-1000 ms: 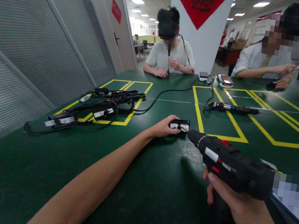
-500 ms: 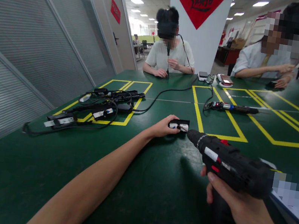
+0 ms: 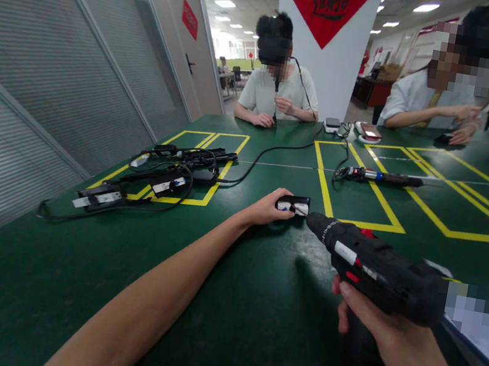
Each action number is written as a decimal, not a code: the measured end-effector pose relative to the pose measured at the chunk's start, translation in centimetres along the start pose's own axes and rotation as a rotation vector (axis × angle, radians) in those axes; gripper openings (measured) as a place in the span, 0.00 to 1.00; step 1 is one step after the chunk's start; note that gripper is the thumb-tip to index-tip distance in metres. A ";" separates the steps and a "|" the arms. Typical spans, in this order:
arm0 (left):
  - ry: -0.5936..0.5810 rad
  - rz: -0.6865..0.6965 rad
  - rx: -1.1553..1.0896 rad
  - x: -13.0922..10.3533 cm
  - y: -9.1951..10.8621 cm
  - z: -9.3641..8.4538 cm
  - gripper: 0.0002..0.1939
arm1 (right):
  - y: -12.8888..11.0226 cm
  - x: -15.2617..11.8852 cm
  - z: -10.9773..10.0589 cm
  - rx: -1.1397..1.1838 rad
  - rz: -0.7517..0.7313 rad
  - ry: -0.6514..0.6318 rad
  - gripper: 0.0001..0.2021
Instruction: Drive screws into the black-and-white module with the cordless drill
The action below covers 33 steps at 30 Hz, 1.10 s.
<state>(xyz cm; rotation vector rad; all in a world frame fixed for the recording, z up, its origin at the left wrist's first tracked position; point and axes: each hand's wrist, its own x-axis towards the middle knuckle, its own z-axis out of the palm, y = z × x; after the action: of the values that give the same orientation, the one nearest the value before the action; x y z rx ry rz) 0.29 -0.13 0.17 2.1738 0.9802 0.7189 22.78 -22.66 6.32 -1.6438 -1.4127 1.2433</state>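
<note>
My left hand (image 3: 271,207) grips a small black box-shaped device with a white label (image 3: 300,208) and rests with it on the green table (image 3: 224,304). The fingers cover its left part. In my right hand (image 3: 372,317) is a black cordless drill (image 3: 380,268) with red details, the fingers wrapped round its handle. The drill points left, and its chuck (image 3: 319,224) is close to the device's right end. A thin bit reaches from the chuck onto the labelled face; whether its tip sits in a screw is too small to tell.
Black power adapters and cables (image 3: 170,177) lie at the left. An electric screwdriver (image 3: 381,176) lies inside the yellow tape lines (image 3: 400,229) beyond the drill. A clipboard with paper (image 3: 481,335) is at the right edge. Co-workers (image 3: 278,92) sit across the table.
The black device looks tilted very slightly, its top edge now catching more light. My hands and the drill have hardly moved.
</note>
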 end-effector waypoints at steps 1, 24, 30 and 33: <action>0.001 0.004 -0.002 0.0 0.0 0.0 0.24 | 0.0 0.0 0.0 0.003 -0.005 0.003 0.22; 0.007 -0.013 0.003 -0.1 0.1 0.0 0.24 | 0.2 -0.2 0.0 0.053 0.002 0.004 0.21; -0.004 -0.009 -0.005 -0.1 0.2 -0.1 0.24 | -0.5 -0.3 0.0 0.027 -0.002 -0.003 0.23; 0.002 -0.005 -0.001 -0.1 0.1 0.0 0.24 | -0.8 -0.3 0.1 0.015 0.001 0.012 0.22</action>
<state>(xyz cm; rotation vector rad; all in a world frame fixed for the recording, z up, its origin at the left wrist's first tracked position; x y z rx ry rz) 0.26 -0.23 0.21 2.1690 0.9864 0.7195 22.36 -22.83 7.06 -1.6397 -1.3918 1.2396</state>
